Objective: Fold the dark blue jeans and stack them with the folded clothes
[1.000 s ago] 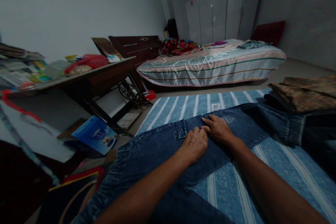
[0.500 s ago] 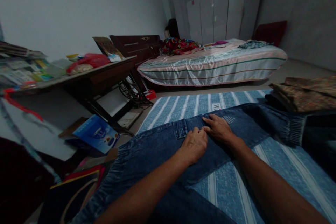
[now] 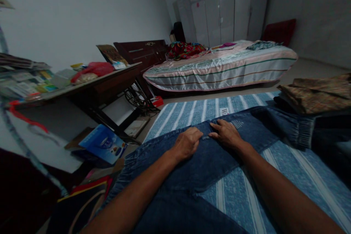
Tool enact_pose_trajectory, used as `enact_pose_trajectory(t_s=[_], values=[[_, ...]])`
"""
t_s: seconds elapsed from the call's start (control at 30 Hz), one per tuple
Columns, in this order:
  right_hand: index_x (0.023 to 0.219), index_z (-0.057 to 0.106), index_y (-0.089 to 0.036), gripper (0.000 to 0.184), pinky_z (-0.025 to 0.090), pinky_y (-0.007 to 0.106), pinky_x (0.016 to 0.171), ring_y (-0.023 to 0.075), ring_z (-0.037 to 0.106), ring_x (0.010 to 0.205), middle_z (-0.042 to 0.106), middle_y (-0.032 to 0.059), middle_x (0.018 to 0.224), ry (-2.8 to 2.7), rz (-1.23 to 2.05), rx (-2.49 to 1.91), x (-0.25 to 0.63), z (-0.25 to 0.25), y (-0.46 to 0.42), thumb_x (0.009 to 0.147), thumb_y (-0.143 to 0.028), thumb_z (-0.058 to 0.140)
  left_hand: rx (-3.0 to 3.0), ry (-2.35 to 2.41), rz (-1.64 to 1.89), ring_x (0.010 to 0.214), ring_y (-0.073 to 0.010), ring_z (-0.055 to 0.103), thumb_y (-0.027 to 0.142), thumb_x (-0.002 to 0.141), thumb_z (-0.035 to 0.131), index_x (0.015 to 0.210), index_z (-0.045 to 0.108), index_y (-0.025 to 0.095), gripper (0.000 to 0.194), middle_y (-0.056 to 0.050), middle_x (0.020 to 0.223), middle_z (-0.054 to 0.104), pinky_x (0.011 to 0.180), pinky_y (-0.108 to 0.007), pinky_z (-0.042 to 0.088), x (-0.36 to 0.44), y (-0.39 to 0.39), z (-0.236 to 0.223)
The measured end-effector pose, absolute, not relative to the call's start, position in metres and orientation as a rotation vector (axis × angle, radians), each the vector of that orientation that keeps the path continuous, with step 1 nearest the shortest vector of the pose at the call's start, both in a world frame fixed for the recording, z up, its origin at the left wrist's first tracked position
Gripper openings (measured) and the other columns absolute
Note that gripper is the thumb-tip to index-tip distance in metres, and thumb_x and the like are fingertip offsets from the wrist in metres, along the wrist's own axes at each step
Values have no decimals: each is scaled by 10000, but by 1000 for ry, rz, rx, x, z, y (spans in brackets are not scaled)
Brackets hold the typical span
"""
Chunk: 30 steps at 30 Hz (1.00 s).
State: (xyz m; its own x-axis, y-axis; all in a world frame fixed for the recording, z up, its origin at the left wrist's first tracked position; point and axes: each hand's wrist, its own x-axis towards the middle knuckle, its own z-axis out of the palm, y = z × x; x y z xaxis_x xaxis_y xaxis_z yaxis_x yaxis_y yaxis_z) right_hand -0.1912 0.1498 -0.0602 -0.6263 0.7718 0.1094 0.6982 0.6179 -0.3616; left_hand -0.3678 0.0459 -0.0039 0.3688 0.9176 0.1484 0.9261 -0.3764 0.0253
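Left hand (image 3: 188, 142) has shifted left along the jeans (image 3: 211, 161) since the earlier frame, opening a gap from the right hand (image 3: 226, 134). Its fingers are curled together against the denim; whether cloth is pinched, I cannot tell. The right hand rests on the denim, thumb and forefinger apart. The jeans lie across the near striped mat (image 3: 186, 111), left of folded patterned cloth (image 3: 320, 93). A cluttered counter (image 3: 109, 76) stands left; the bed (image 3: 219, 69) is far.
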Motion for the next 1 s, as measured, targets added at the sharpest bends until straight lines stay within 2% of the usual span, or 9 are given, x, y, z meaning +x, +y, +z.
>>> enact_pose_trajectory(t_s=[0.13,0.3,0.4,0.63,0.83,1.0], values=[[1325,518,-267,496,346,372,965,266,463,1177,513,113,1276,-2576,415,-1182,-191,-58,149,890,-505,493,-2401,-1940,-345,839,-182,575,144,850,427,933,650,152,238,-71,865,610,768,-291,457,-389,42,12],[1333,512,-247,509,347,385,965,277,458,1188,516,131,1264,-2574,414,-1191,-190,-56,147,892,-501,491,-2360,-2132,-115,786,-183,579,231,790,552,852,653,172,133,-42,829,607,697,-280,436,-383,38,16],[1327,515,-255,499,345,390,968,275,460,1186,524,124,1254,-2576,404,-1195,-190,-56,147,891,-499,491,-2319,-2174,32,793,-200,580,291,759,600,849,642,177,151,-46,848,609,678,-288,426,-376,39,11],[1321,517,-261,487,350,391,971,272,458,1187,520,119,1256,-2572,394,-1200,-191,-55,146,898,-498,475,-2316,-2198,21,735,-187,573,200,750,539,810,620,178,103,-39,795,615,648,-278,396,-377,43,6],[1319,519,-257,487,348,378,974,267,455,1187,520,117,1256,-2584,380,-1197,-190,-55,147,899,-499,475,-2372,-2165,-117,678,-166,560,133,734,477,737,619,169,146,-31,727,618,636,-264,392,-382,45,0],[1322,514,-263,487,340,374,978,263,436,1206,510,115,1272,-2580,374,-1195,-190,-55,146,901,-504,469,-2457,-2153,-257,709,-152,586,124,773,436,723,649,170,224,-22,736,636,684,-250,422,-385,48,-2]])
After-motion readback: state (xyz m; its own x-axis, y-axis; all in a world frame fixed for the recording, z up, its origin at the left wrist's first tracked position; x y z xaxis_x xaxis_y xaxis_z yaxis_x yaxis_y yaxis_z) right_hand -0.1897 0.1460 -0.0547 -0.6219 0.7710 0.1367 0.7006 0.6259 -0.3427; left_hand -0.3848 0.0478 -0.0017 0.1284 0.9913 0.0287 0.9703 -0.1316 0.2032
